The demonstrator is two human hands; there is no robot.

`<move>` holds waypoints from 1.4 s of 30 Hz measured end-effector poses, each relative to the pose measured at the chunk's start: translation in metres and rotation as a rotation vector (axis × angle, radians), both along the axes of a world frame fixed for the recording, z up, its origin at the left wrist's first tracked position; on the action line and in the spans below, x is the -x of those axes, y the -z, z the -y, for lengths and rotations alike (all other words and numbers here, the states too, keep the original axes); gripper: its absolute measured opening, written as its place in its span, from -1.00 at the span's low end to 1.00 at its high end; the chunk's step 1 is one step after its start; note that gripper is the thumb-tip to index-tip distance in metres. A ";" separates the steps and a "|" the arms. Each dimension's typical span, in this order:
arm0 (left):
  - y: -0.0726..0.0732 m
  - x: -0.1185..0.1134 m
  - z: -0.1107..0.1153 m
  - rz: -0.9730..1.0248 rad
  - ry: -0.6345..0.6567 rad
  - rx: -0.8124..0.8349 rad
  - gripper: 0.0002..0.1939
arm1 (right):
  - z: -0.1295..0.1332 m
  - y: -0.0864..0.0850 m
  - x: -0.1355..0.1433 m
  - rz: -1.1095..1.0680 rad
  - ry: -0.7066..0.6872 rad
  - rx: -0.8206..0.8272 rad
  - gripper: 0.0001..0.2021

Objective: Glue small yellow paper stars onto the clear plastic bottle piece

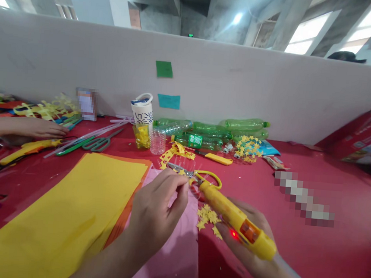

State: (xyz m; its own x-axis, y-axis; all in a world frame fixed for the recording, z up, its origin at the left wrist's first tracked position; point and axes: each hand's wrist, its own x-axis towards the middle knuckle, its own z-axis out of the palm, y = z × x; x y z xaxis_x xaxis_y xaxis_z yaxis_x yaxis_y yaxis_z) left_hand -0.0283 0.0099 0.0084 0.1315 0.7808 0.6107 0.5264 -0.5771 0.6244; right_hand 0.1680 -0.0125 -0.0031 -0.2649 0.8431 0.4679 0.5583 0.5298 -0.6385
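Observation:
My right hand (248,235) is wrapped round a yellow glue gun (228,209) with a red light glowing on its side. The gun's nozzle points left, close to my left hand (162,202), whose thumb and forefinger are pinched together. What lies between those fingertips is too small to name. Scissors with yellow handles (213,178) lie just beyond the nozzle. Yellow paper stars (208,215) are scattered on the pink sheet (175,259) and the red table between my hands.
Yellow paper (69,206) covers the left front. Green bottles (201,141), a white cup (142,113) and a yellow cutter (218,159) lie farther back. At far left, another person's hand (40,128) is near a second glue gun (28,149).

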 end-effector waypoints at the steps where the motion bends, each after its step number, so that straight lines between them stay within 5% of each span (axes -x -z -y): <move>1: -0.002 0.000 0.001 0.056 0.024 0.070 -0.89 | -0.001 0.000 -0.002 -0.038 0.025 -0.023 -0.93; 6: -0.015 -0.002 -0.001 0.446 0.238 0.681 -0.87 | -0.009 -0.010 -0.001 -0.125 0.126 -0.212 -0.93; 11: -0.015 0.001 -0.001 0.669 0.415 0.975 -0.91 | -0.010 -0.020 0.008 -0.061 0.014 -0.316 -0.82; 15: -0.014 0.002 0.000 0.790 0.535 1.061 -0.91 | -0.011 -0.020 0.010 -0.012 -0.184 -0.363 -0.79; 23: -0.015 0.003 -0.001 0.736 0.607 1.099 -0.86 | -0.010 -0.015 0.009 -0.014 -0.159 -0.376 -0.74; 30: -0.011 0.003 -0.002 0.689 0.525 1.146 -0.90 | -0.018 -0.004 0.009 -0.003 -0.117 -0.285 -0.88; 34: -0.016 0.005 -0.004 0.527 0.399 1.023 -0.91 | -0.019 -0.007 0.012 -0.042 -0.018 -0.289 -0.85; 39: -0.020 0.026 -0.008 0.081 -0.004 0.419 -0.90 | -0.030 -0.020 0.010 -0.090 0.028 -0.219 -0.92; 42: -0.010 0.034 -0.005 -0.190 -0.075 0.115 -0.95 | -0.038 -0.023 0.011 -0.075 0.062 -0.115 -0.95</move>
State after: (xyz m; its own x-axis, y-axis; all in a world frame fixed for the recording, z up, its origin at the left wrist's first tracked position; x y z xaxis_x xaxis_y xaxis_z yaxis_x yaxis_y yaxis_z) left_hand -0.0623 0.0154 0.0186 0.1746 0.8558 0.4869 0.6799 -0.4625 0.5691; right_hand 0.1568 0.0255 0.0203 -0.1745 0.7965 0.5790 0.5453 0.5677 -0.6167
